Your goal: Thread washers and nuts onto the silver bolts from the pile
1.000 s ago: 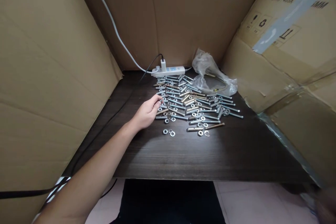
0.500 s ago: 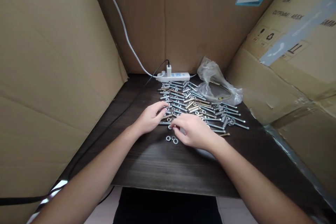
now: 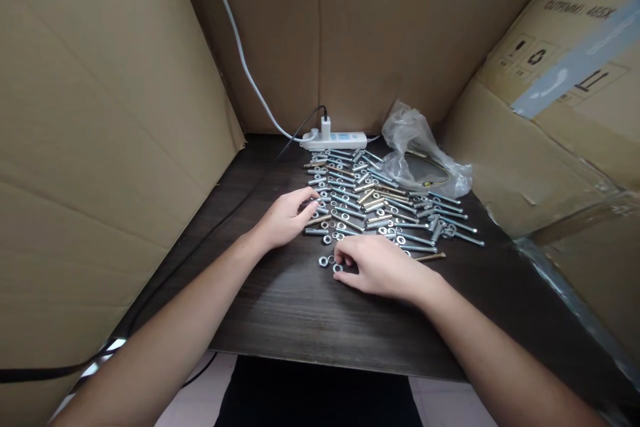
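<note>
Rows of metal anchor bolts (image 3: pixel 349 211), sleeves, nuts and washers lie on the dark table, some silver and some brass-coloured. My left hand (image 3: pixel 287 217) rests at the left edge of these rows, with a gap between thumb and index finger; its other fingers are partly hidden. My right hand (image 3: pixel 377 265) is low in front of the rows. Its thumb and index finger are apart around a flat washer (image 3: pixel 338 268), which the thumb tip appears to touch. Just left of it lie a thin ring washer (image 3: pixel 331 259) and a hex nut (image 3: pixel 323 261).
Behind the rows is a white power strip (image 3: pixel 335 141) with a plugged-in charger and cables. A clear plastic bag (image 3: pixel 405 137) lies at the back right. Cardboard walls (image 3: pixel 270 33) enclose the table (image 3: pixel 300 320) on three sides. A brass-coloured bolt (image 3: pixel 431 257) lies near my right wrist.
My right hand has moved down towards me, from the nut at the front of the rows to the loose washer. The left hand stays nearly in place. The camera view has shifted slightly.
</note>
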The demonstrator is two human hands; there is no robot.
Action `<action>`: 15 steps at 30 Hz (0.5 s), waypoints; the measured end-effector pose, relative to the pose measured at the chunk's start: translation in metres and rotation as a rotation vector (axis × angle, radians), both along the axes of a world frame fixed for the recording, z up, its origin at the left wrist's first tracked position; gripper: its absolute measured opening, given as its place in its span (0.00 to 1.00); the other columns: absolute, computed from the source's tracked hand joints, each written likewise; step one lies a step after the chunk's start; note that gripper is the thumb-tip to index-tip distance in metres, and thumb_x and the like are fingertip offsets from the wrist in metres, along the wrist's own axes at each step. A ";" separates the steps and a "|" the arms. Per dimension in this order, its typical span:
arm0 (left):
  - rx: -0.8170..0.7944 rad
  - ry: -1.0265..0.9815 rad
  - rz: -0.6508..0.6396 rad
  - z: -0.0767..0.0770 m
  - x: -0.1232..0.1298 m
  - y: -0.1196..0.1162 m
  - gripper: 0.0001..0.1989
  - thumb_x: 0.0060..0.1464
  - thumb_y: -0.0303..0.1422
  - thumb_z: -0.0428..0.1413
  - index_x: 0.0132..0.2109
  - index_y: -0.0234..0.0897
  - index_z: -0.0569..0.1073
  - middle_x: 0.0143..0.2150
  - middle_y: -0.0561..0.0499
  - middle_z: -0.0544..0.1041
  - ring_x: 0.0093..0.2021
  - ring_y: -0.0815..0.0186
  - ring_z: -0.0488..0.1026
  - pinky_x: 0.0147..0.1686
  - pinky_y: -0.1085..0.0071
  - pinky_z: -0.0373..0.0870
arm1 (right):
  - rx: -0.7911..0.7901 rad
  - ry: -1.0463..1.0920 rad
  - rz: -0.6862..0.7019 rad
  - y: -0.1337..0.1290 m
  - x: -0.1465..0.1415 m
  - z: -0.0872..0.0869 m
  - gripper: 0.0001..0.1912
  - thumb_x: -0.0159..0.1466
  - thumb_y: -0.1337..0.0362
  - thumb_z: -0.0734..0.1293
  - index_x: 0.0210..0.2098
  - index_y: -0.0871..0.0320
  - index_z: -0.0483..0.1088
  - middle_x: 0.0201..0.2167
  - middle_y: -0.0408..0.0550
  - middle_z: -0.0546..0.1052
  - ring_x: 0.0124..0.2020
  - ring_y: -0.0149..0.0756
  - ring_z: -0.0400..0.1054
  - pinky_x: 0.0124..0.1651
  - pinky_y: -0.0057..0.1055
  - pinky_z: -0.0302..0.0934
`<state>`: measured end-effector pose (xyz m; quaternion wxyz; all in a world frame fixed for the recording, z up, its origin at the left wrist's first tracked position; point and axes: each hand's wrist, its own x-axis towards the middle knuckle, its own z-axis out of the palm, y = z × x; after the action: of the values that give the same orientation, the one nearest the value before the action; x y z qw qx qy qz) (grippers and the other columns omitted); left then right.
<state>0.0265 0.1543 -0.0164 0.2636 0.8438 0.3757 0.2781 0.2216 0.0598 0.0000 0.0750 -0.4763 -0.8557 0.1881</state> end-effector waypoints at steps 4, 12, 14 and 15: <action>-0.007 0.009 -0.006 0.000 0.000 -0.001 0.12 0.60 0.37 0.45 0.40 0.35 0.69 0.35 0.51 0.73 0.34 0.66 0.68 0.35 0.71 0.63 | -0.002 0.008 -0.023 0.003 0.003 -0.002 0.08 0.56 0.59 0.66 0.32 0.56 0.70 0.29 0.41 0.74 0.27 0.26 0.63 0.31 0.24 0.49; -0.020 0.021 -0.040 0.001 0.004 -0.005 0.10 0.59 0.35 0.46 0.39 0.35 0.70 0.34 0.52 0.73 0.33 0.67 0.68 0.34 0.72 0.62 | 0.072 -0.025 -0.062 0.011 0.007 -0.006 0.07 0.60 0.66 0.61 0.28 0.57 0.70 0.27 0.42 0.74 0.27 0.26 0.64 0.33 0.24 0.51; -0.026 0.035 -0.050 0.001 0.005 -0.007 0.10 0.58 0.35 0.47 0.38 0.35 0.70 0.33 0.52 0.73 0.32 0.67 0.67 0.32 0.72 0.61 | 0.115 -0.011 -0.063 0.014 0.008 -0.006 0.08 0.62 0.64 0.60 0.31 0.57 0.70 0.29 0.43 0.74 0.30 0.27 0.65 0.35 0.25 0.53; -0.031 0.041 -0.055 0.001 0.005 -0.008 0.10 0.58 0.34 0.47 0.38 0.35 0.70 0.33 0.52 0.72 0.32 0.67 0.67 0.31 0.72 0.61 | 0.141 0.003 -0.067 0.015 0.008 -0.006 0.09 0.63 0.64 0.59 0.33 0.56 0.70 0.31 0.43 0.75 0.32 0.28 0.66 0.36 0.25 0.55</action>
<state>0.0320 0.1466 -0.0153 0.2765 0.8552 0.3618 0.2476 0.2300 0.0751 -0.0062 0.1159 -0.4978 -0.8503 0.1255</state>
